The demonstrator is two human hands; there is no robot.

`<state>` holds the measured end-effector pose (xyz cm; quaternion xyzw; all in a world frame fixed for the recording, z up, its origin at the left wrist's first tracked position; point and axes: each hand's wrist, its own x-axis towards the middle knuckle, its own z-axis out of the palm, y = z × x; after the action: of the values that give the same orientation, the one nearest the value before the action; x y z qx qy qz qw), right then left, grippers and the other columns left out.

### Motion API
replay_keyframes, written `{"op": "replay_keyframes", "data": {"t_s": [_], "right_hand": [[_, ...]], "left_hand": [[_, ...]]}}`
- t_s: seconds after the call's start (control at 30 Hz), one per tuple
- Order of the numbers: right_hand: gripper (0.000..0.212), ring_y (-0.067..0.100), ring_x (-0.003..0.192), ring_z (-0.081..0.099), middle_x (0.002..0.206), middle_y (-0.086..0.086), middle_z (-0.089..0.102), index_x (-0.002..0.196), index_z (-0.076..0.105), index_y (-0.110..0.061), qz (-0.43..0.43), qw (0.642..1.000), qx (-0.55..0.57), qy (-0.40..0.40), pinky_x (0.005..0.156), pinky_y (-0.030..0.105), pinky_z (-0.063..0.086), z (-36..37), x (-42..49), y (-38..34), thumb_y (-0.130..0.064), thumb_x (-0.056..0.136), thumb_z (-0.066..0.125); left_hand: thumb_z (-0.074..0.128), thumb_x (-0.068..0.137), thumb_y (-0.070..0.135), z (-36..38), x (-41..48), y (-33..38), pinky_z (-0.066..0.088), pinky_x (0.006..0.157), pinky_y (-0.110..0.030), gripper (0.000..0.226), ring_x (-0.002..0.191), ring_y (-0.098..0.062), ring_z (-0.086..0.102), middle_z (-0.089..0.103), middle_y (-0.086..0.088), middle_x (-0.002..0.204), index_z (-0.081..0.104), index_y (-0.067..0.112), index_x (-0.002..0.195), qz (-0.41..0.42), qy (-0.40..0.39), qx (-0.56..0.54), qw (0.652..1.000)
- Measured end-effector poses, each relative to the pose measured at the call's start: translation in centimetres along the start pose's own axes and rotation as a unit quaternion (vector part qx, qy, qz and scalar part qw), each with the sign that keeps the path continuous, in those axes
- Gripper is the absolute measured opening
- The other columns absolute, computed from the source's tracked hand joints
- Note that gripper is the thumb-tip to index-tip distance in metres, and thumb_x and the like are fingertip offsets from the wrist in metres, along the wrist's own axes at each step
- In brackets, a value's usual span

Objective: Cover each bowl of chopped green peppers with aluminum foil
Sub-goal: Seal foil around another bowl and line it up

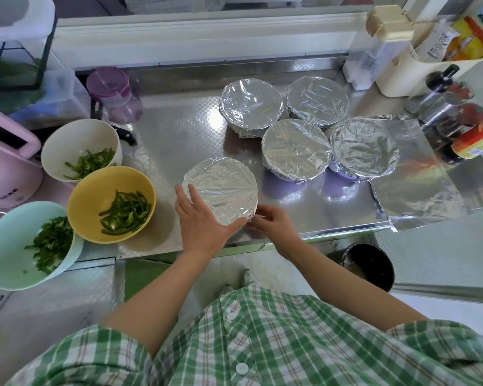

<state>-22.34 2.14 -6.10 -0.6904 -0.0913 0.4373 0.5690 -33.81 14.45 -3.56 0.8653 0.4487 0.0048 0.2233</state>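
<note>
shiny steel counter (pixel 179 129), round bowl capped in silver aluminum foil (pixel 223 182) on it. left hand (pixel 201 221) flat on top, fingers straight; right hand (pixel 271 222) pinching foil edge (pixel 251 215) at its right. crimping seemingly almost done; next, likely covering yellow bowl of green pepper strips (pixel 89 190) just left.

Steel counter (pixel 179 129) w/ white ledge (pixel 193 37) – daylit.
</note>
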Motion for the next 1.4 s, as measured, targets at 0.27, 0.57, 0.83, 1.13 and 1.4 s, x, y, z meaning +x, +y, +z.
{"op": "replay_keyframes", "data": {"t_s": [0.27,0.57,0.83,1.13,1.4], "right_hand": [[0.013,0.021,0.058,0.063,0.072,0.011,0.072,0.096,0.072,0.000,0.112,0.988,0.075,0.082,0.056,0.028,0.057,0.6,0.5,-1.0,0.000,0.084,0.070],[0.009,0.005,0.044,0.061,0.060,0.001,0.067,0.082,0.070,-0.006,0.111,0.970,0.094,0.195,0.043,0.016,0.047,2.5,0.3,-1.5,0.003,0.082,0.069],[0.015,0.010,0.056,0.062,0.068,0.001,0.068,0.084,0.072,-0.010,0.106,0.962,0.053,0.247,0.047,0.013,0.048,3.1,0.1,-1.4,0.004,0.080,0.068],[0.045,0.016,0.076,0.063,0.084,0.005,0.071,0.102,0.069,-0.010,0.135,0.971,0.144,0.132,0.064,0.023,0.050,3.9,-0.5,-2.0,0.007,0.077,0.035],[0.046,0.013,0.073,0.051,0.083,0.010,0.065,0.112,0.065,0.001,0.110,0.985,0.128,0.044,0.080,0.016,0.044,2.3,-1.5,-3.0,0.013,0.084,0.030]], "left_hand": [[0.058,0.060,0.088,0.1,-0.1,0.0,0.015,0.120,-0.048,0.142,0.147,-0.043,0.004,-0.005,-0.029,0.159,0.001,-0.003,0.153,-0.001,0.007,0.002,1.000],[0.060,0.059,0.088,0.3,-0.4,0.4,0.019,0.118,-0.048,0.142,0.146,-0.044,0.006,-0.004,-0.029,0.159,0.002,0.000,0.154,-0.018,0.014,-0.005,1.000],[0.061,0.060,0.087,0.3,-0.7,0.6,0.018,0.118,-0.046,0.142,0.145,-0.044,0.007,-0.001,-0.032,0.158,0.002,-0.002,0.154,-0.020,0.021,0.005,1.000],[0.042,0.056,0.098,0.3,-1.3,1.4,0.021,0.118,-0.046,0.146,0.145,-0.045,0.009,0.004,-0.035,0.156,0.005,-0.005,0.152,-0.055,0.028,0.025,0.998],[0.056,0.057,0.092,0.0,-0.9,1.5,0.017,0.119,-0.046,0.145,0.146,-0.044,0.007,0.002,-0.032,0.158,0.004,-0.004,0.153,-0.066,0.023,0.009,0.998]]}}
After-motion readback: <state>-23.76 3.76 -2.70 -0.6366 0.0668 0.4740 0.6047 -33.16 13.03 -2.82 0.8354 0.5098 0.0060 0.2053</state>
